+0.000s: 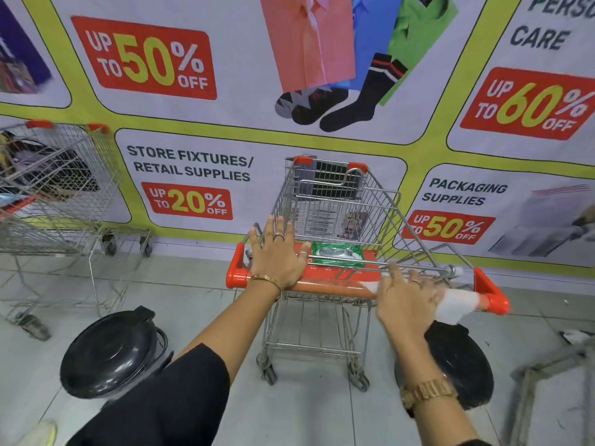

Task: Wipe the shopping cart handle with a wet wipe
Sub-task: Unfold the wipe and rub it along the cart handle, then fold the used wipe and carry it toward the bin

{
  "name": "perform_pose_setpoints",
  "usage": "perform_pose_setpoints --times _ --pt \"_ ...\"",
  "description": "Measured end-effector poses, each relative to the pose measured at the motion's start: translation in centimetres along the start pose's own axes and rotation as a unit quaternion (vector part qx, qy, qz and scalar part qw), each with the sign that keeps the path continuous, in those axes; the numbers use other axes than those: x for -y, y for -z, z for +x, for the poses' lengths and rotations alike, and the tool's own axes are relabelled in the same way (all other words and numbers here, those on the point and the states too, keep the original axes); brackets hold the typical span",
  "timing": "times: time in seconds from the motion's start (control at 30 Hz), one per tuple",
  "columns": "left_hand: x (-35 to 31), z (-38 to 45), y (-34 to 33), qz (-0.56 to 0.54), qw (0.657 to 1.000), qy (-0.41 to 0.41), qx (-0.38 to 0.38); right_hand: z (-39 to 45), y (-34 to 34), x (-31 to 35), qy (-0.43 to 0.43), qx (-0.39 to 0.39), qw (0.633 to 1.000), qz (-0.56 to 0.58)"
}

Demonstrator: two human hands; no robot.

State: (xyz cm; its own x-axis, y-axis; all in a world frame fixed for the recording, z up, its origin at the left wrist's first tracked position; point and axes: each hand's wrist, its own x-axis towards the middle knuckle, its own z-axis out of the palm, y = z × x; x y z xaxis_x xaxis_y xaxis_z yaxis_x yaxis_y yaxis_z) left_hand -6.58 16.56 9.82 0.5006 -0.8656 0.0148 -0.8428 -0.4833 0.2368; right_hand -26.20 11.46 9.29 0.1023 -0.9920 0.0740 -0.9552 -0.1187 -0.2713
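At the near end of the shopping cart [338, 201], the handle [335, 286] runs from 9 o'clock to 3 o'clock across your view, and every stroke must follow that axis. Your left hand [277, 255] lies flat and unclenched on its left part, fingers spread, gripping nothing, just steadying. The bare orange middle stretches toward 3 o'clock from it. Your right hand [407, 300], blurred, presses the wet wipe [457, 304] against the right end beside the red cap, and is the nearer one. The unwiped length likely lies toward 9 o'clock.

Left hand [279, 256] flat, fingers spread (right hand [406, 300] blurred)
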Motion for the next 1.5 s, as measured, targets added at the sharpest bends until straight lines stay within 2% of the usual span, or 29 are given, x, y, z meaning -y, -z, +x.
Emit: perform_pose_setpoints --times 0.13,0.23,0.3,0.43,0.57,0.67,0.77,0.87,0.97,1.07,1.17,1.27,1.37,1.5 --pt "0.3 0.0 0.0 -0.002 1.0 -0.003 -0.004 -3.5 -1.7 4.5 0.129 0.008 0.991 0.019" --pt "0.7 0.0 0.2 -0.003 1.0 0.002 -0.012 -4.3 -1.8 4.1 0.195 0.015 0.98 0.029" --pt "0.9 0.0 0.3 -0.007 1.0 0.004 -0.009 -3.1 -1.3 2.0 0.185 0.006 0.982 0.024" --pt "0.5 -0.1 0.1 -0.011 1.0 0.003 -0.003 -0.7 0.1 -1.9 0.086 -0.019 0.995 0.046" --pt "0.0 -0.1 -0.2 -0.009 1.0 -0.001 -0.003 -0.7 -0.1 -0.3 0.046 -0.012 0.998 0.048" --pt "0.1 -0.1 -0.2 -0.016 1.0 -0.001 -0.009 -2.1 -1.1 2.7 0.081 -0.003 0.994 0.067" --pt "0.4 -0.1 0.0 -0.04 0.999 0.003 -0.018 -3.8 -1.6 4.5 0.089 -0.026 0.976 0.195" --pt "0.9 0.1 0.3 -0.095 0.995 0.021 -0.026 -4.4 -0.6 4.6 0.038 -0.037 0.922 0.383" --pt "1.1 0.2 0.7 -0.179 0.984 0.016 -0.014 -3.7 2.2 4.7 0.035 -0.049 0.874 0.482" --pt "1.0 -0.2 1.8 -0.312 0.95 0.014 0.01 -2.4 6.0 5.5 0.077 -0.08 0.864 0.492" --pt "0.5 -0.7 3.6 -0.452 0.891 -0.028 0.029 -1.4 10.3 6.4 0.105 -0.077 0.837 0.532" --pt "-0.4 -1.6 5.7 -0.553 0.823 -0.077 0.106 -0.6 14.1 7.2 0.122 -0.073 0.804 0.577" --pt "-2.6 -1.8 7.6 -0.582 0.781 -0.145 0.177 -0.1 17.3 7.5 0.137 -0.096 0.78 0.603" --pt "-6.8 -1.2 9.1 -0.623 0.731 -0.175 0.216 0.7 20.4 6.6 0.139 -0.146 0.777 0.597"
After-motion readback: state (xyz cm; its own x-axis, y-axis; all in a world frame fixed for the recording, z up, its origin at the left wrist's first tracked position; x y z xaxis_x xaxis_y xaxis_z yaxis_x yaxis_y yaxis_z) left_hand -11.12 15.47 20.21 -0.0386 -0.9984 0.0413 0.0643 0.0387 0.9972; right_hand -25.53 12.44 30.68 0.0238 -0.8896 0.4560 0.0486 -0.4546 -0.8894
